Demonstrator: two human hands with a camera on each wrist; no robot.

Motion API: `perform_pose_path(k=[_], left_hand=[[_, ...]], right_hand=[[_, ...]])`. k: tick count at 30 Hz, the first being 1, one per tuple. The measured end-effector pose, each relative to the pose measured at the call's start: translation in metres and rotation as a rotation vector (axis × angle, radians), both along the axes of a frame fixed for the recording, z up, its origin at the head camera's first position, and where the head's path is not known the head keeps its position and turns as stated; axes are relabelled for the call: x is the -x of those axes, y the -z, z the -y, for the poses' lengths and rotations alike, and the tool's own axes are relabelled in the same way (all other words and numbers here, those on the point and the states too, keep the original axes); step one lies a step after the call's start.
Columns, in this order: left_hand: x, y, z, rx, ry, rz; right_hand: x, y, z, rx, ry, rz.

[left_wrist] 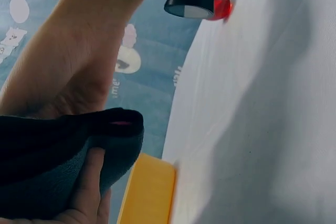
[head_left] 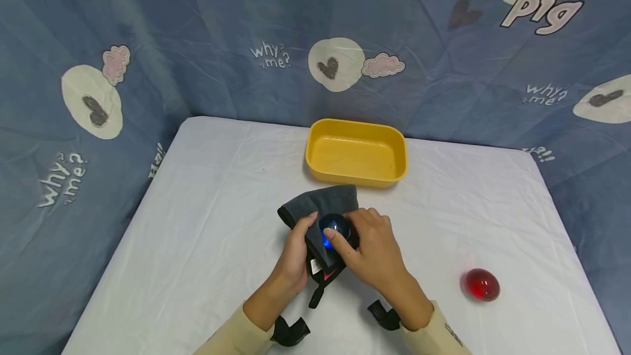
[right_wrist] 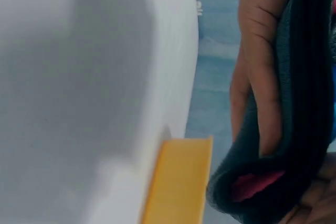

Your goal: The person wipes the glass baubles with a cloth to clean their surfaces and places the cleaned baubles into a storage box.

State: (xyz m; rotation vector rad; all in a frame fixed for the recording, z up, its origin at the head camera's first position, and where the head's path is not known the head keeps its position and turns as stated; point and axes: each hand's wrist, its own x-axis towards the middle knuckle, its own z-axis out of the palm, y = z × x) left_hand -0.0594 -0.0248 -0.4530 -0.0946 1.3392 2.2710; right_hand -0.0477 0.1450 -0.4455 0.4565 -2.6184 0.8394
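Note:
A folded dark grey cloth [head_left: 320,201] with black edging, a white tag and a short black loop is held above the table's middle. A bit of pink lining shows between its folds. My left hand [head_left: 294,259] grips the cloth's left side, thumb on top; in the left wrist view its fingers [left_wrist: 89,192] lie along the underside. A shiny dark blue glass ball [head_left: 327,241] sits against the cloth. My right hand [head_left: 377,248] holds the ball with its thumb on the front, its other fingers at the far right side, partly hidden.
A yellow rectangular tub [head_left: 356,175] stands just beyond the hands near the table's back edge. To the right, a red glass ball [head_left: 482,285] lies on the white tablecloth [head_left: 197,223]. A blue printed curtain [head_left: 236,10] hangs behind. Black straps [head_left: 291,333] sit at the wrists.

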Motion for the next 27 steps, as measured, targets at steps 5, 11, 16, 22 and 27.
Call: perform_pose_path(k=[5,11,16,22,27], left_hand=[[0.003,0.0,0.001,-0.001,-0.028,0.02],[0.005,0.001,0.003,-0.011,-0.033,0.025],[0.005,0.002,0.002,-0.011,-0.003,0.011],[0.006,0.003,0.002,-0.008,0.014,0.048],[0.008,0.003,0.001,-0.009,0.011,0.039]], right_hand=[[-0.006,-0.007,-0.003,-0.09,-0.023,0.021],[-0.011,-0.013,-0.003,-0.233,-0.051,-0.01],[-0.009,-0.012,-0.003,-0.248,-0.051,-0.095],[-0.004,-0.008,0.0,-0.138,-0.039,-0.072],[-0.002,-0.005,0.001,-0.08,-0.003,-0.044]])
